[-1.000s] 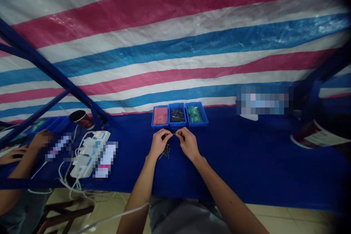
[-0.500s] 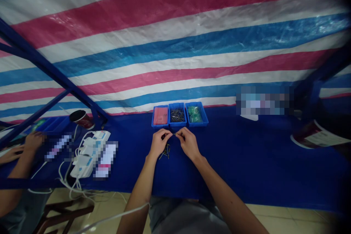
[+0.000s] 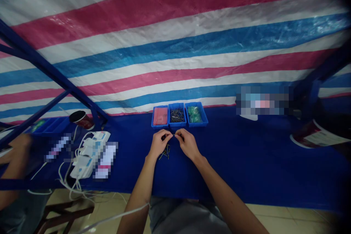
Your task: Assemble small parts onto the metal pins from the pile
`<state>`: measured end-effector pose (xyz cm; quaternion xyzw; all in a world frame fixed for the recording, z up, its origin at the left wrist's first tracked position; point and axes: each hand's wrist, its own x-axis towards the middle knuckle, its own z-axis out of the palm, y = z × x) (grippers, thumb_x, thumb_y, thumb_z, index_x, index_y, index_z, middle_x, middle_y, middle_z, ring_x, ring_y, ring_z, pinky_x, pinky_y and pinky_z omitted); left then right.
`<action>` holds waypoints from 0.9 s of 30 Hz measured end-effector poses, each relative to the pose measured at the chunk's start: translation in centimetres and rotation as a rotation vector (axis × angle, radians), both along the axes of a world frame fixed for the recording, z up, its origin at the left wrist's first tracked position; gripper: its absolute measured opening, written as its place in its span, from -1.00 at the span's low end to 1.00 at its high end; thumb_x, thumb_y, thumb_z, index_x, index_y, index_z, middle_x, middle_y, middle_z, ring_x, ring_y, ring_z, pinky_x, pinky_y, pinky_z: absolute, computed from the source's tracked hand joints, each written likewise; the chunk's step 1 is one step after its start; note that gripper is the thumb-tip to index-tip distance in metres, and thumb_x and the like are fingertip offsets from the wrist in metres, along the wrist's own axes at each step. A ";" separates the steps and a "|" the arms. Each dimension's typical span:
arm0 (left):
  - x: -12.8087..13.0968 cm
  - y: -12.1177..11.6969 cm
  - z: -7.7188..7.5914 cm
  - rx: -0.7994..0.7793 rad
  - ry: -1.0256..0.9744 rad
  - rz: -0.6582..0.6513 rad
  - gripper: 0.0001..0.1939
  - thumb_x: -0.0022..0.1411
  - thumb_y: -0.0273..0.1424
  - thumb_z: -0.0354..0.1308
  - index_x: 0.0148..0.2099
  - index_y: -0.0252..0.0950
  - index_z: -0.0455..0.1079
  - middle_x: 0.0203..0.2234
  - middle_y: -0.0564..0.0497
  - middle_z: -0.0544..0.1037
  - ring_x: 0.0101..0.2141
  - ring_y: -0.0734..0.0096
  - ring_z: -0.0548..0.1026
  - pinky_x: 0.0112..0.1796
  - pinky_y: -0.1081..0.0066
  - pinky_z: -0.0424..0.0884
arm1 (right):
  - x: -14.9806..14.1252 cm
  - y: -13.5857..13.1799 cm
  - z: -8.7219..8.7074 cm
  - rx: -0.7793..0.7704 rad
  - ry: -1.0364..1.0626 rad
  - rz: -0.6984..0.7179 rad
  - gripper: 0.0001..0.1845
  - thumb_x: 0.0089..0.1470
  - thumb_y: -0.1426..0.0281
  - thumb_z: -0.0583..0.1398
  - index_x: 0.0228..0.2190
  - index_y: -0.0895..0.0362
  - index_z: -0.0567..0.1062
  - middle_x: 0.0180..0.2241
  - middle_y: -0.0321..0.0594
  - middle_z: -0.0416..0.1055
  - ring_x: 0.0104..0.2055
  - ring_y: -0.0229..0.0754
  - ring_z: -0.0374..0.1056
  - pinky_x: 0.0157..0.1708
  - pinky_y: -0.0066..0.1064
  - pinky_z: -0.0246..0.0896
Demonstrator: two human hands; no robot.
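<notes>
My left hand and my right hand meet above the table, just in front of the three blue bins. Their fingertips pinch the two ends of a thin screw, held level between them. A small pile of loose screws, dark and brassy, lies on the blue tabletop beside my left hand, partly hidden by it. Behind my hands, the middle bin holds many similar screws. Pink flat pieces fill the left bin, and green plastic packets lie in the right one.
A white power strip with cables and a blurred phone are to the left. Further left, a co-worker's hand is over the table. Cups stand left and right. A striped sheet hangs behind.
My hands stay almost in place, still pinching the screw, with only a very slight shift. The co-worker's hand at the left has moved left and is blurred.
</notes>
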<state>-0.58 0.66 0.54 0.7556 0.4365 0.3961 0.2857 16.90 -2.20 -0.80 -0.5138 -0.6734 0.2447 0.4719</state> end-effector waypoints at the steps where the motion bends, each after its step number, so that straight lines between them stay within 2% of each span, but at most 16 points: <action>1: 0.0 0.0 0.0 0.002 0.001 -0.003 -0.76 0.29 -0.25 0.16 -0.30 -0.29 0.52 -0.41 -0.02 0.55 -0.40 0.41 0.44 -0.32 0.44 0.32 | 0.0 0.0 0.0 -0.001 -0.005 0.002 -0.88 0.24 0.41 0.11 -0.34 0.08 0.43 -0.36 -0.26 0.42 -0.33 -0.18 0.34 -0.30 -0.41 0.16; 8: 0.0 -0.1 0.2 0.015 0.011 -0.010 -0.80 0.29 -0.28 0.17 -0.30 -0.29 0.52 -0.42 -0.01 0.53 -0.39 0.40 0.45 -0.31 0.43 0.33 | 0.1 0.0 0.2 -0.017 -0.056 0.018 -0.79 0.28 0.33 0.09 -0.39 0.08 0.44 -0.39 -0.25 0.42 -0.35 -0.19 0.35 -0.31 -0.42 0.14; 17: 0.0 -0.1 0.0 0.021 0.008 0.010 -0.79 0.28 -0.27 0.18 -0.32 -0.28 0.52 -0.43 -0.01 0.54 -0.39 0.40 0.45 -0.30 0.42 0.34 | -0.2 -0.1 0.1 -0.061 -0.205 -0.050 -0.59 0.34 0.26 0.01 -0.55 0.10 0.29 -0.54 -0.30 0.35 -0.51 -0.24 0.24 -0.45 -0.42 -0.06; 27: 0.0 -0.1 0.1 0.015 -0.040 0.071 -0.76 0.29 -0.24 0.17 -0.30 -0.28 0.53 -0.39 -0.02 0.57 -0.39 0.39 0.46 -0.28 0.40 0.36 | 0.0 -0.4 1.0 0.031 0.015 -0.046 -0.74 0.28 0.29 0.09 -0.42 0.09 0.44 -0.41 -0.23 0.42 -0.38 -0.18 0.33 -0.33 -0.39 0.16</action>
